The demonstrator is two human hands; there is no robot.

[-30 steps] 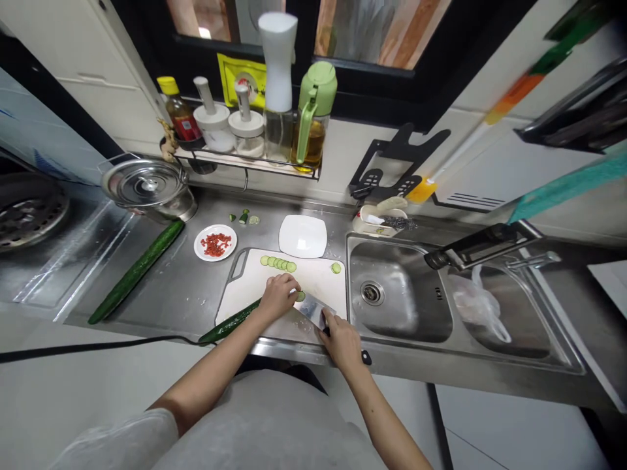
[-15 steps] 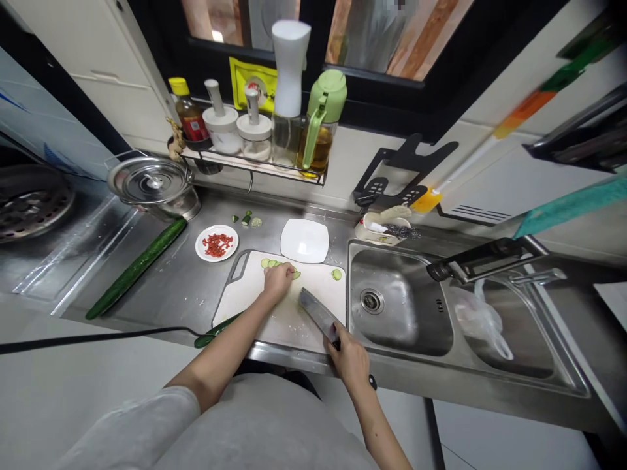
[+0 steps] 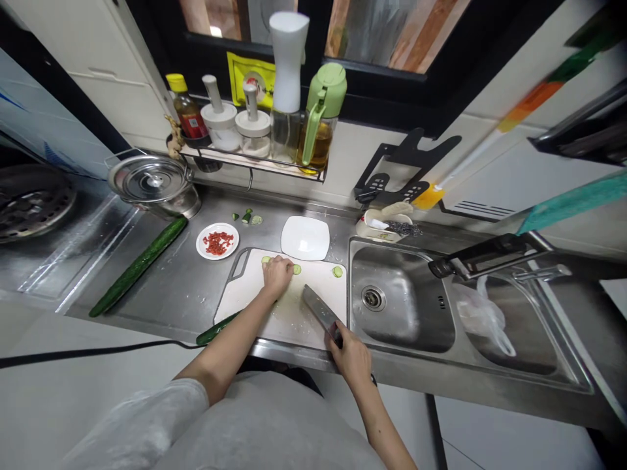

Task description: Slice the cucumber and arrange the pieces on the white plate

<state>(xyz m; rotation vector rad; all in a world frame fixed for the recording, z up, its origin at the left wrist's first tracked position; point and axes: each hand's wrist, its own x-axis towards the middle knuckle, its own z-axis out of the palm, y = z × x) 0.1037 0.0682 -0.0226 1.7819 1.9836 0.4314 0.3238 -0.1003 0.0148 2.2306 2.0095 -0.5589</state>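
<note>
One cucumber (image 3: 141,264) lay on worktop (image 3: 189,287), second cucumber (image 3: 214,331) across edge of one board (image 3: 240,297). Right hand (image 3: 353,356): fingers gripped one knife (image 3: 319,307). Left hand (image 3: 277,277): fingers bunched at one slice (image 3: 296,269); could not tell whether pinching.

From the wearer's head, the single view faces forward and down, close above the tabletop (image 3: 181,281). It spans widely from the burner (image 3: 29,202) at left to the sink (image 3: 421,307) at right, with a window (image 3: 365,39) far.
</note>
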